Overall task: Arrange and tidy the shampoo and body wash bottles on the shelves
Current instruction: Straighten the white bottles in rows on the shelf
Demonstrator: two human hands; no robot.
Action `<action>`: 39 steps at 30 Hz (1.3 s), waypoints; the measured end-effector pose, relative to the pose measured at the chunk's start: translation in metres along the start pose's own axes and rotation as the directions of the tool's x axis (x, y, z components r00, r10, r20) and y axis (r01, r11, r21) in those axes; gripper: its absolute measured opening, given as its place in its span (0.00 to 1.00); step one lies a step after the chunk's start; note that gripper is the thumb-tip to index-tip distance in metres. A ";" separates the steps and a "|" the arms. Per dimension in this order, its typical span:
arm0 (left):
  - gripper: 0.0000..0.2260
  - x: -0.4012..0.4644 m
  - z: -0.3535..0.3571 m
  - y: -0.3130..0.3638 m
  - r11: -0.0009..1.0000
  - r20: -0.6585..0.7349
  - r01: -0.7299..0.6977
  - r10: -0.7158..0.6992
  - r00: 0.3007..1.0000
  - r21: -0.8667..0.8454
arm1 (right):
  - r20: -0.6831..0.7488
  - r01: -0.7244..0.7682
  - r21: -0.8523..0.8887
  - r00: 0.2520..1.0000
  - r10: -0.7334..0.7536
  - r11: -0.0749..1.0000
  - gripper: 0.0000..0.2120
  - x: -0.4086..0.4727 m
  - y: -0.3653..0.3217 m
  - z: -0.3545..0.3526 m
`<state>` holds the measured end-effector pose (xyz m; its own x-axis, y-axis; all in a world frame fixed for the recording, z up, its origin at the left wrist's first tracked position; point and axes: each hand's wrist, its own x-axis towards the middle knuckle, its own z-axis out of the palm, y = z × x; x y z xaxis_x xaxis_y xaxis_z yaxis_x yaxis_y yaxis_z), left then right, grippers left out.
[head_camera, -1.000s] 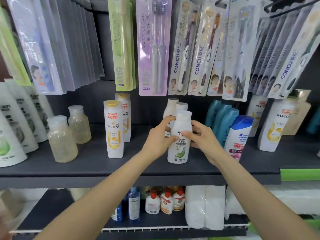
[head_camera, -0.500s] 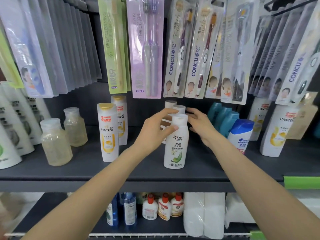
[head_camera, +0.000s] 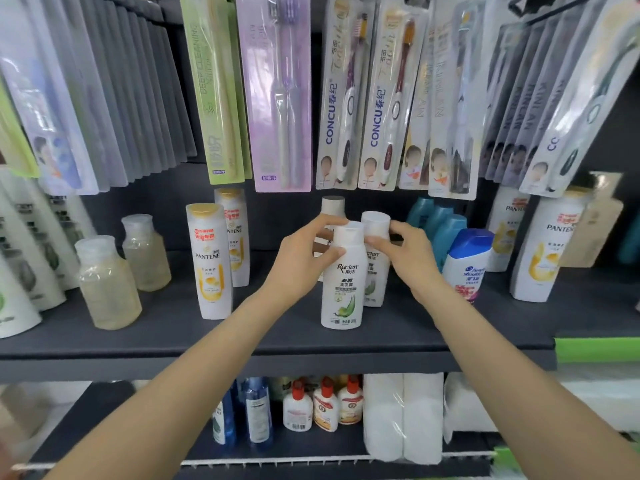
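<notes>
Both hands on front Raclen btl nr shelf edge.

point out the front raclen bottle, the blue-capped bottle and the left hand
front Raclen bottle [head_camera: 344, 296], head view, on its label
blue-capped bottle [head_camera: 467, 268], head view, on its white body
left hand [head_camera: 298, 265], head view, on the back of the hand

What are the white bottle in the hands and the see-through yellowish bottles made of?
The white Raclen bottle looks like smooth, opaque plastic with a slight sheen and a printed label. The two yellowish bottles look like clear plastic, since pale liquid shows through the walls; from this view glass cannot be ruled out.
</notes>
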<state>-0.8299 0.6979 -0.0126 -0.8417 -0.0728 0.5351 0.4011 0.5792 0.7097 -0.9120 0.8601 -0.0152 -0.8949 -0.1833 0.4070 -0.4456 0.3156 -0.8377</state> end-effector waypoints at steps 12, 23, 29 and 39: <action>0.29 -0.013 0.005 0.012 1.000 -0.076 -0.002 0.001 0.997 -0.007 | -0.124 0.014 0.009 0.992 -0.013 1.000 0.08 -0.044 -0.024 -0.041; 0.26 -0.055 -0.008 0.029 1.000 0.032 -0.028 0.028 0.999 0.004 | 0.007 -0.124 0.234 0.992 0.126 0.964 0.10 -0.062 -0.061 -0.018; 0.38 -0.078 -0.023 0.022 0.972 0.078 -0.024 0.006 0.997 0.234 | 0.014 -0.183 0.359 0.982 0.191 0.915 0.08 -0.064 -0.074 0.003; 0.29 -0.096 -0.068 0.016 0.990 0.023 0.096 -0.094 0.995 -0.108 | 0.250 -0.161 0.497 0.967 0.038 0.853 0.14 -0.072 -0.091 0.034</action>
<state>-0.7181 0.6587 -0.0217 -0.8837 -0.1082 0.4554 0.3552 0.4785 0.8030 -0.8059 0.8133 0.0191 -0.8762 -0.3983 0.2712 -0.2231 -0.1635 -0.9610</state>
